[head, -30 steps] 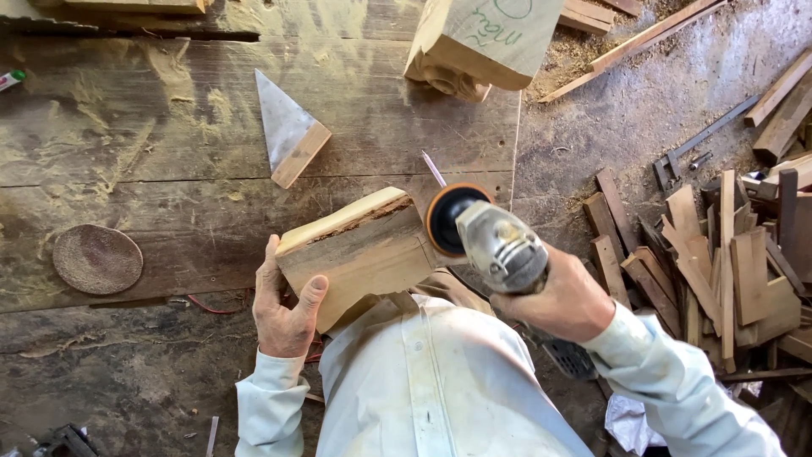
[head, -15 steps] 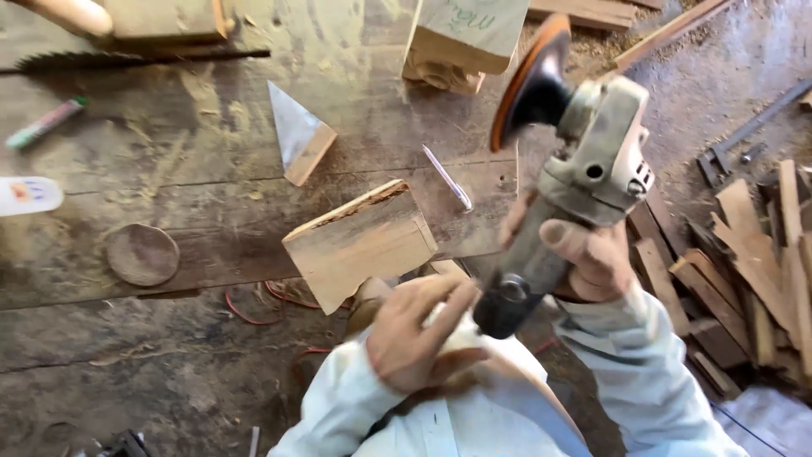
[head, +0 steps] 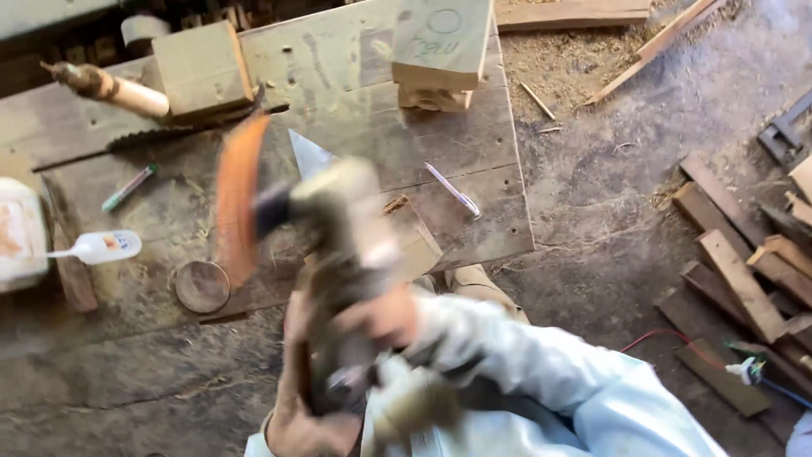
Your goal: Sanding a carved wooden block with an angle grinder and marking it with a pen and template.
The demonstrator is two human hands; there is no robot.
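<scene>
An angle grinder (head: 338,228) with an orange disc (head: 239,199) is lifted over the workbench (head: 355,76), smeared by motion. My right hand (head: 382,317) grips its body from the right. My left hand (head: 300,427) holds its rear end low in the view. A pale wooden block (head: 416,241) lies on the bench edge just behind the grinder, mostly hidden by it.
On the bench are a marked wooden block (head: 444,42), another block (head: 203,68), a hand saw (head: 152,135), a green marker (head: 128,188), a glue bottle (head: 97,247), a round disc (head: 201,286), a pen (head: 452,190) and a wedge (head: 306,152). Wood scraps (head: 744,279) litter the floor at right.
The grinder left the block's face, swung up to the right, then across to the left. My left hand let go of the block and took the grinder's rear end.
</scene>
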